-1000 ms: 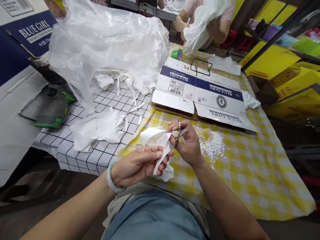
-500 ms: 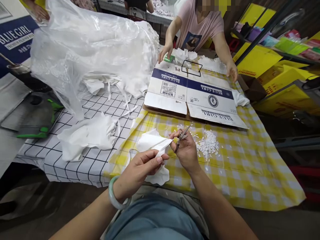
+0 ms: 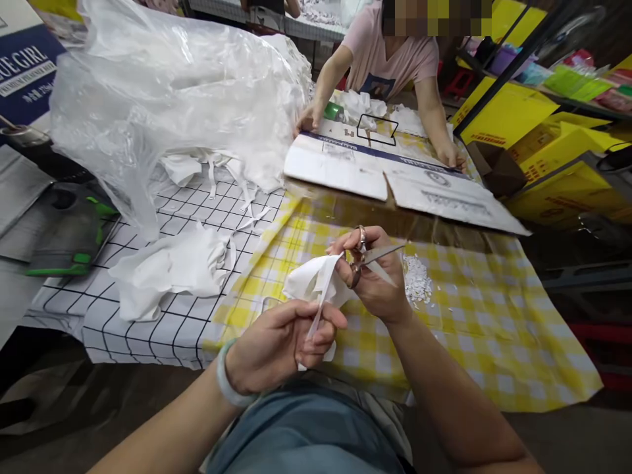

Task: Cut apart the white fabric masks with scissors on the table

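Between my two hands a white fabric piece [image 3: 309,278] with a narrow strip is stretched over the yellow checked cloth. My left hand [image 3: 284,339], with a pale green bangle [image 3: 230,378] on its wrist, pinches the strip between thumb and fingers. Small scissors [image 3: 368,258] hang on the fingers of my right hand [image 3: 382,289], their blades apart and pointing right. That hand's fingertips also pinch the fabric's upper corner. Just right of it lies a heap of small white clippings [image 3: 417,280], partly hidden by the hand.
Across the table a co-worker's hands grip a flattened cardboard box [image 3: 340,168], its near edge raised. A large clear plastic bag of white fabric [image 3: 187,99] fills the left back. Another white fabric piece [image 3: 168,270] lies on the black-and-white checked cloth [image 3: 143,342].
My left hand has slid down along the strip, and my right hand has turned, its scissors swinging to point right. The co-worker has taken hold of the cardboard and tilted it.
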### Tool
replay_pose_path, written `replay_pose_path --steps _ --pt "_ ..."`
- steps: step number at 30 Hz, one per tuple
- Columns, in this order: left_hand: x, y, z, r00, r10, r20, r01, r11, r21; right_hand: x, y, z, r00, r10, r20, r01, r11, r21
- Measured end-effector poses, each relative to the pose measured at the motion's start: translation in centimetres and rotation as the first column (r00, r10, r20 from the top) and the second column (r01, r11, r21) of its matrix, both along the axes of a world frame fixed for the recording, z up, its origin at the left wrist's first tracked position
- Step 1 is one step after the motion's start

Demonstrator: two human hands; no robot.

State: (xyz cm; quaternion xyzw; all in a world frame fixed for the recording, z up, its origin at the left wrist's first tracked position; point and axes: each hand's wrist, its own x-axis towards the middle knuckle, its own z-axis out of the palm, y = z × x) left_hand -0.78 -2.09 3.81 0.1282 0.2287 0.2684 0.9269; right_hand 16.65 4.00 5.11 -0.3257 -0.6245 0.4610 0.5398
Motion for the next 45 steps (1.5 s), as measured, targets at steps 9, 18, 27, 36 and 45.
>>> replay_pose_path --steps 9,18,27,36,45 --pt "-0.8 -0.7 1.9 0.642 0.678 -0.359 -0.023 0.485 0.874 -0.9 -2.0 -3.2 0.990 -0.135 -0.044 0.119 0.959 -0.258" --pt "2.3 1.6 -1.0 0.760 0.551 -0.344 -0.213 0.713 0.668 0.5 -5.9 -6.2 0.970 -0.126 0.209 0.199 0.904 -0.377" --pt "5.4 1.6 -3.8 0.784 0.470 -0.404 -0.092 0.733 0.674 6.1 -6.3 -3.9 0.620 -0.152 0.769 0.170 0.984 0.057" --pt "0.9 4.7 3.7 0.724 0.593 -0.352 -0.024 0.531 0.847 4.6 -2.4 -4.3 0.973 0.010 0.232 0.065 0.947 -0.313" --pt "-3.7 7.1 3.0 0.314 0.830 -0.462 0.401 0.325 0.856 -0.5 5.4 1.4 0.999 -0.039 -0.032 0.035 0.992 -0.117"
